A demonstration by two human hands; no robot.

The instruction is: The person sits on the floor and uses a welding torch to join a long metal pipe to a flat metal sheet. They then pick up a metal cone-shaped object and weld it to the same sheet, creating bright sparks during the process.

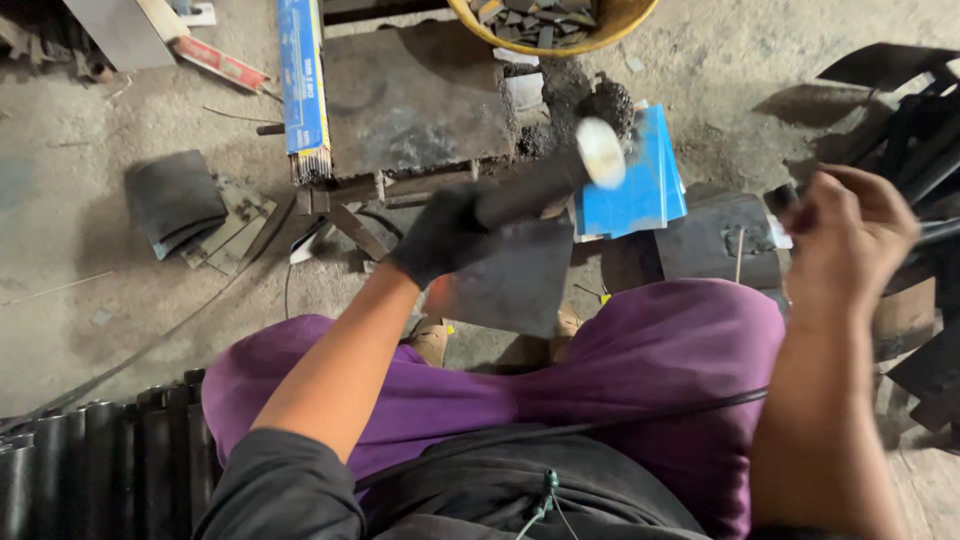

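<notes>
While your gloved left hand [440, 235] grips dark handle of hammer [600, 152], fingers wrapped tight, flat steel plate [510, 280] rests over knees, near. Bare right hand [850, 240] curls around dark rod [940, 232], far right. Risk: plate slips off knees under blow; handle blurred, aim uncertain.

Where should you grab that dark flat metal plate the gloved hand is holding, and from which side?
Probably by its upper left corner, coming from the left, as the gloved left hand does now. The metal plate is thin and flat, so fingers can pinch both faces there. Its other edges hang free above the purple-clad knees. The bare right hand is apart, gripping something dark.
</notes>
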